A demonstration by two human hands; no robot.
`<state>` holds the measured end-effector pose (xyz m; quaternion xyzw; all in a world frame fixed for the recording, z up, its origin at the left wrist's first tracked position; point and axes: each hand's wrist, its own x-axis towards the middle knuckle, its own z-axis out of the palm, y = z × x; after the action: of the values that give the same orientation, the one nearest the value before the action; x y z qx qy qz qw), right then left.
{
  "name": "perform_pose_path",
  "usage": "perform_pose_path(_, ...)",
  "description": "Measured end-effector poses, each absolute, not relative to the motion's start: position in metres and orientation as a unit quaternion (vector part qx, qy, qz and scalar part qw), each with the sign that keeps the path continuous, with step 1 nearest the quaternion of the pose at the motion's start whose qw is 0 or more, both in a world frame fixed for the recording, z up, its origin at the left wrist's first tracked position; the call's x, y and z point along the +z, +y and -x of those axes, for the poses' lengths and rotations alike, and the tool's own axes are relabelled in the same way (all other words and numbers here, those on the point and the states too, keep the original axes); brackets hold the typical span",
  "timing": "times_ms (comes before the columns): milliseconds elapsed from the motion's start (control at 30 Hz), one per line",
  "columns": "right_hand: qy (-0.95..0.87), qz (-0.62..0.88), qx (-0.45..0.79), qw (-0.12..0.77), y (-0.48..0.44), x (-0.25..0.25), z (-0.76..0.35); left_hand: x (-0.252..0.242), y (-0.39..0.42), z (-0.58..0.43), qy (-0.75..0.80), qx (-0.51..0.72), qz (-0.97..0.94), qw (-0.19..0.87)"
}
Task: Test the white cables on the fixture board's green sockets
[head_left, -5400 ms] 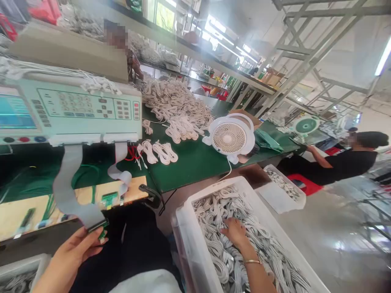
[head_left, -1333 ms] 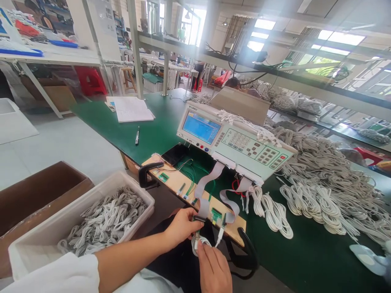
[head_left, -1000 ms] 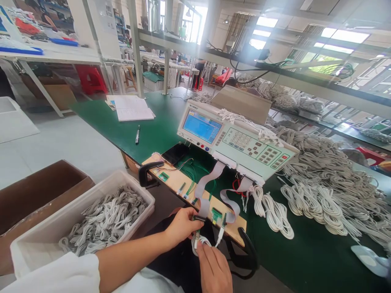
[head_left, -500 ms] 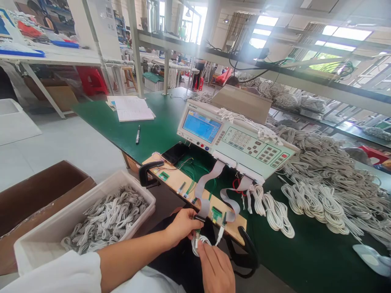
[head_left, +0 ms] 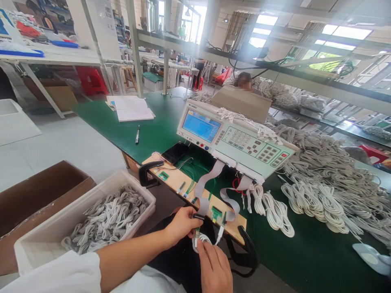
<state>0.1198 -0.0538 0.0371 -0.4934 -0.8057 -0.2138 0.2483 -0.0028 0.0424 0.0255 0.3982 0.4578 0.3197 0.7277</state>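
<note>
White cable [head_left: 195,243], one, coiled: held off the surface, just in front of the near edge of the wooden board [head_left: 236,228], toward that board's right end. By the right hand [head_left: 215,266] it is pinched between thumb and fingers close to its metal plug; the undersides of the fingertips are hidden. By the left hand [head_left: 183,224] the black connector [head_left: 199,217] is pinched, with the grey ribbon [head_left: 200,191] attached; the metal plug lies directly beneath it, but how far it is seated cannot be told. A white plug [head_left: 220,232], apparently the other end of the same cable, is set at the near edge of the wooden board. Handling, as judged: light; cord soft and springy, with loops liable to slip apart; plugs stiff and smooth; pins and ribbon joint delicate, to be spared any twisting. Best hold: plug by its housing, connector by its casing, never by cord or ribbon. Also listed: tester [head_left: 238,138], placed toward the rear of the green table [head_left: 305,256]; similar coils [head_left: 276,213], laid at the tester's right corner; bin [head_left: 152,202], left of the board, filled with more.
</note>
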Motion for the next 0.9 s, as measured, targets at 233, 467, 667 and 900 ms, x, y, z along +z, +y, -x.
perform_pose_path(233,-0.806,0.496,-0.199,0.254,-0.056,0.029,-0.12,0.024,0.045,0.004,0.46,0.312,-0.42,0.717)
perform_pose_path(467,-0.807,0.492,-0.185,0.269,-0.053,0.033,-0.121,0.027,0.045,0.007,0.455,0.292,-0.421,0.728)
perform_pose_path(667,-0.783,0.511,-0.187,0.301,-0.054,0.027,-0.117,0.031,0.04,0.007,0.434,0.334,-0.415,0.727)
perform_pose_path(900,-0.778,0.507,-0.194,0.317,-0.052,0.027,-0.115,0.037,0.037,0.01,0.442,0.343,-0.432,0.708)
